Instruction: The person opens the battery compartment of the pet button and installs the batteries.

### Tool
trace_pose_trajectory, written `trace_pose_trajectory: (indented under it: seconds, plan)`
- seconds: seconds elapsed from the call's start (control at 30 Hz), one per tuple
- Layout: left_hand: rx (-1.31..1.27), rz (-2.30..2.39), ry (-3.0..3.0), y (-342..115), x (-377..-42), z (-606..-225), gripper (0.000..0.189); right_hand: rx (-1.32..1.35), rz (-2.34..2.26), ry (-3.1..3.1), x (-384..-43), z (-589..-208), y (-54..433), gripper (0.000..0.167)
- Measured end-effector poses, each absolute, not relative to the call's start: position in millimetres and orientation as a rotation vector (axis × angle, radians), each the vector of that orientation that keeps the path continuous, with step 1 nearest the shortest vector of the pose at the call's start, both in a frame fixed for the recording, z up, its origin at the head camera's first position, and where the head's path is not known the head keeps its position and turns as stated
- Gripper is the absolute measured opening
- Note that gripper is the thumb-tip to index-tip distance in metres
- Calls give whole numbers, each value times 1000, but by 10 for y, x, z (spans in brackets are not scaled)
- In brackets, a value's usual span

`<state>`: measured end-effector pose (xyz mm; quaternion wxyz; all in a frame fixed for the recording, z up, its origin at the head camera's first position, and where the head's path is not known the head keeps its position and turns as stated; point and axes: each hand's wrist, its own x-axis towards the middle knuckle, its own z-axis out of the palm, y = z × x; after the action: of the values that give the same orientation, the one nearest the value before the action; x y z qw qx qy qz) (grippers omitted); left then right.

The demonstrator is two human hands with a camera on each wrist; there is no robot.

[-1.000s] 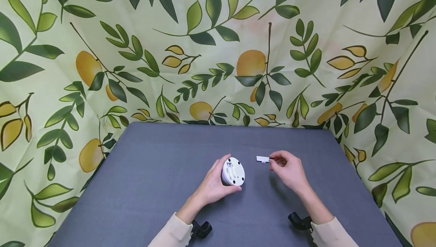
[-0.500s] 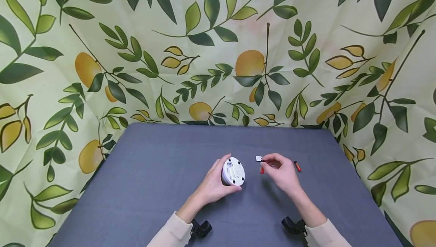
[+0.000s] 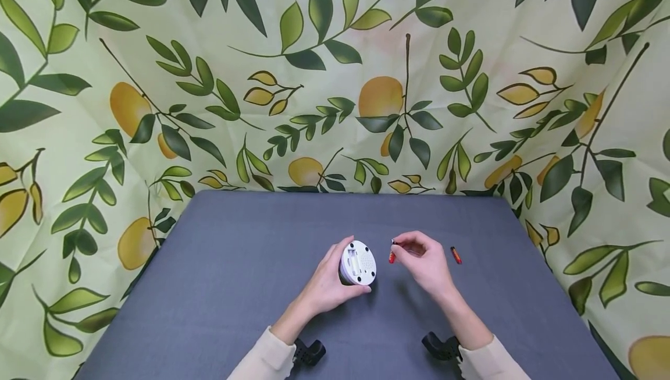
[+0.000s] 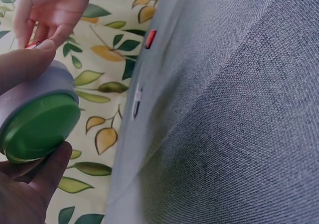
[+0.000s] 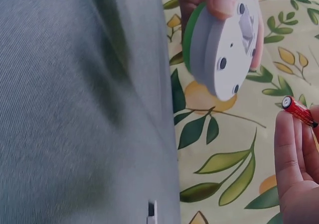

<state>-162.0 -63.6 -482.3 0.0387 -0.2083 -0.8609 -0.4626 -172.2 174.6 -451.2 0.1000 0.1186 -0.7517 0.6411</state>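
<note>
1. Gadget [image 3: 370, 272], one: round, squat, in your left hand [image 3: 330, 288], held above the table [image 3: 251, 240]. It stands tilted on edge, its base turned towards you and your right hand [image 3: 426, 262].
2. Base of the gadget: flat, white, circular. It bears dark round feet [image 5: 223, 63] near the rim, four in the head view, and a patch of small dots [image 3: 368, 261] on its right half.
3. Recess [image 3: 355, 262]: long, open, set in the base left of the dots; its inner detail is too small to make out.
4. Side wall [image 4: 47, 79]: smooth, pale greyish white, stepped below the base.
5. Far face [image 4: 42, 127]: green, glossy, gently domed, pointing away from your right hand.
6. Your left hand: grasping the gadget by its edge, thumb on one side and fingers on the opposite one.
7. Battery [image 5: 299, 112], one: slim, red cylinder, silver at the flat end, black at the other. You have it pinched between the thumb and fingers of your right hand, to the right of the gadget and apart from it in the head view.
8. Spare [image 3: 456, 255], one: a second red-and-black battery, lying on the table, right of your right hand.
9. Strip [image 4: 137, 100], one: small, white and dark, lying on the table; its form is unclear.
</note>
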Motion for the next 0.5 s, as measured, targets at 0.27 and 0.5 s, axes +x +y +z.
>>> trace_pose_trajectory:
  seconds: [0.27,0.5]
  plan:
    - [-662,-1412,-2635,-630,-1635,-4812,101,396,1942,-2164,-1714,-4454,1561,15]
    - [-697,-1422,-2622,-613,-1638,-4799,100,384,1947,-2156,-1676,-4454,1441,16]
